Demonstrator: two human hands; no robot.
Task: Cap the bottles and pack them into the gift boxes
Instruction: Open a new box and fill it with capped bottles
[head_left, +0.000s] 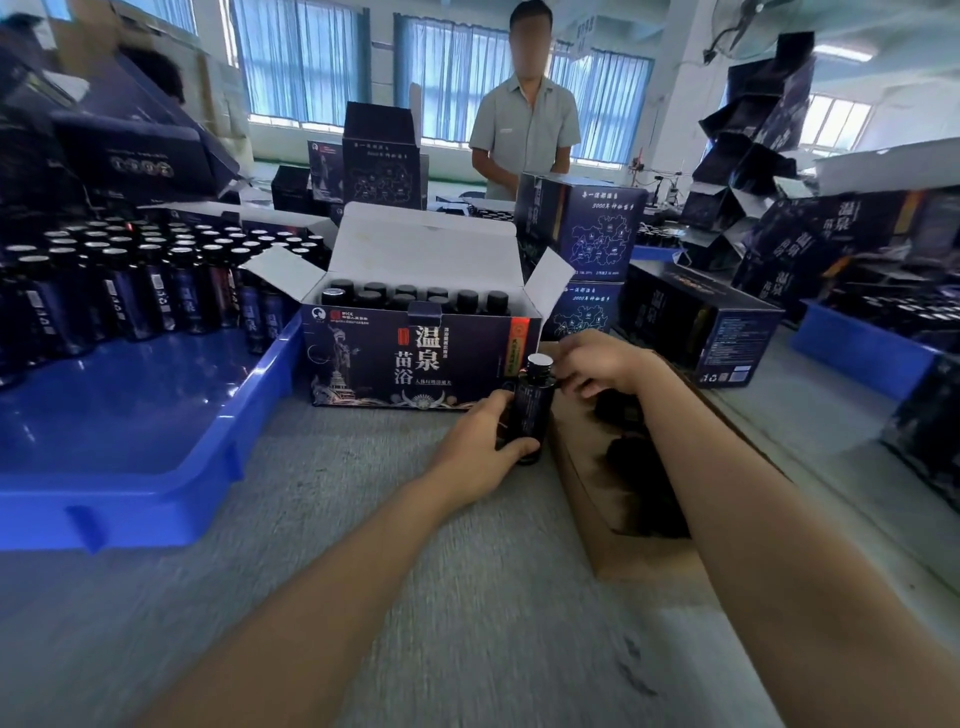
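In front of the gift box (415, 358) I have a lane of bare worktop (395, 519). Left of the box a blue tray (260, 395) walls it in, and a brown carton (587, 499) crowds its right. The box is open from above, with its raised lid (426, 249) blocking the rear.

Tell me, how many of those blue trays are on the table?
2 for certain: the left tray, beside the open gift box, and the right tray at the far right. A blue edge farther back may be a third, mostly hidden.
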